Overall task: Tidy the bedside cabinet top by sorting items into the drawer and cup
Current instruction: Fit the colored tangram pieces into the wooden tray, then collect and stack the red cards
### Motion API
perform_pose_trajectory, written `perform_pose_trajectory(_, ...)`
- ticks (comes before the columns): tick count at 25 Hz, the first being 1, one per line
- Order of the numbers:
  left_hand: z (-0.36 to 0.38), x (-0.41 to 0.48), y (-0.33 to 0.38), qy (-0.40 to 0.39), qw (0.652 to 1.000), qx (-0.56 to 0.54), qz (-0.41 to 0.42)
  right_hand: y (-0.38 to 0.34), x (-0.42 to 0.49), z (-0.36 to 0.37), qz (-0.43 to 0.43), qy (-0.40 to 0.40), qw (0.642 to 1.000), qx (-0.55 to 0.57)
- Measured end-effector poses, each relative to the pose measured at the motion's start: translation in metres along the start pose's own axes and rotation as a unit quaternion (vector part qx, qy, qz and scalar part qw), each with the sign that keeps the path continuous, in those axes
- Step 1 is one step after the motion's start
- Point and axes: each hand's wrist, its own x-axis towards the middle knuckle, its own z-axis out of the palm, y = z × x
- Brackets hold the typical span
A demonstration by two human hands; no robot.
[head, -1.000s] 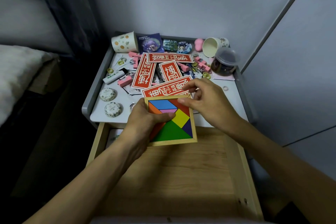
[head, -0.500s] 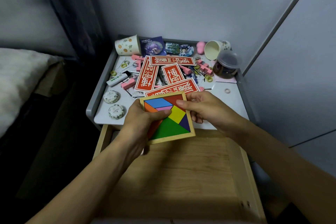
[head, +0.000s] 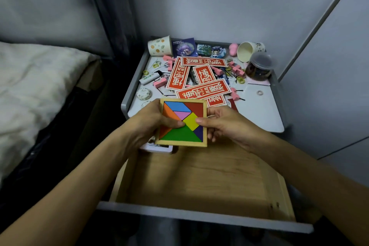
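- The person holds a wooden puzzle tray (head: 182, 123) with both hands, above the back part of the open drawer (head: 199, 177) and level with the front edge of the cabinet top (head: 257, 114).
- The left hand (head: 151, 124) grips the tray's left side, with the thumb lying over the coloured pieces and the fingers tucked underneath.
- The right hand (head: 225, 124) grips the right side, with the thumb tip on the yellow square and the fingers curled behind the frame.
- The tray is tilted slightly toward the camera, and its coloured pieces sit in place inside the frame.
- A white card or box (head: 157, 147) lies in the drawer's back left corner, partly hidden under the tray; the rest of the drawer floor is bare wood.
- The cabinet top is cluttered: red paper strips (head: 201, 90) with white lettering lie in the middle, with pink blocks (head: 236, 69) scattered around them.
- A spotted paper cup (head: 160, 46) lies on its side at the back left, and another paper cup (head: 249, 50) lies tipped at the back right.
- A clear lidded jar (head: 259, 68) stands just in front of the right cup.
- A white lighter (head: 150, 78) and a round tin (head: 144, 94) lie near the left edge.
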Motion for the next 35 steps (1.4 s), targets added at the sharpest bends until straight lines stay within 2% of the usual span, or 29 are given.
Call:
perform_pose_trajectory(3,-0.01,-0.015,-0.002,-0.051,0.997,0.052,-0.033,0.01,-0.014,0.011,0.028,-0.016,0.999,0.021)
perform_pose_trajectory(5,-0.022,-0.025,-0.004,-0.013,0.985,0.171,-0.023,0.026,-0.021,0.021,0.059,-0.033,0.997,0.034)
perform_pose_trajectory(6,-0.031,-0.027,-0.008,0.043,0.962,0.271,-0.019,0.036,-0.024,0.027,0.082,-0.041,0.995,0.041)
perform_pose_trajectory(7,-0.039,-0.028,-0.014,0.108,0.913,0.393,-0.022,0.048,-0.025,0.034,0.109,-0.048,0.992,0.048)
perform_pose_trajectory(9,-0.051,-0.035,-0.027,0.196,0.779,0.594,-0.048,0.073,-0.023,0.052,0.158,-0.058,0.985,0.037)
perform_pose_trajectory(10,-0.053,-0.037,-0.036,0.202,0.745,0.632,-0.066,0.085,-0.02,0.06,0.174,-0.056,0.983,0.02)
perform_pose_trajectory(14,-0.059,-0.033,-0.065,0.141,0.697,0.696,-0.102,0.109,0.007,0.094,0.196,-0.043,0.979,-0.022)
perform_pose_trajectory(18,-0.064,-0.021,-0.075,0.085,0.655,0.746,-0.078,0.115,0.029,0.117,0.202,-0.024,0.978,-0.053)
perform_pose_trajectory(20,-0.068,-0.016,-0.082,0.09,0.645,0.755,-0.069,0.118,0.039,0.125,0.201,-0.015,0.977,-0.068)
perform_pose_trajectory(24,-0.072,-0.008,-0.089,0.082,0.639,0.763,-0.055,0.123,0.051,0.129,0.172,-0.01,0.971,-0.168)
perform_pose_trajectory(29,-0.072,-0.006,-0.094,0.088,0.64,0.761,-0.061,0.117,0.061,0.129,0.181,0.0,0.936,-0.302)
perform_pose_trajectory(32,-0.075,-0.005,-0.095,0.089,0.656,0.748,-0.048,0.113,0.065,0.131,0.174,0.016,0.915,-0.363)
perform_pose_trajectory(35,-0.078,-0.004,-0.096,0.088,0.66,0.744,-0.046,0.111,0.064,0.132,0.164,0.016,0.913,-0.373)
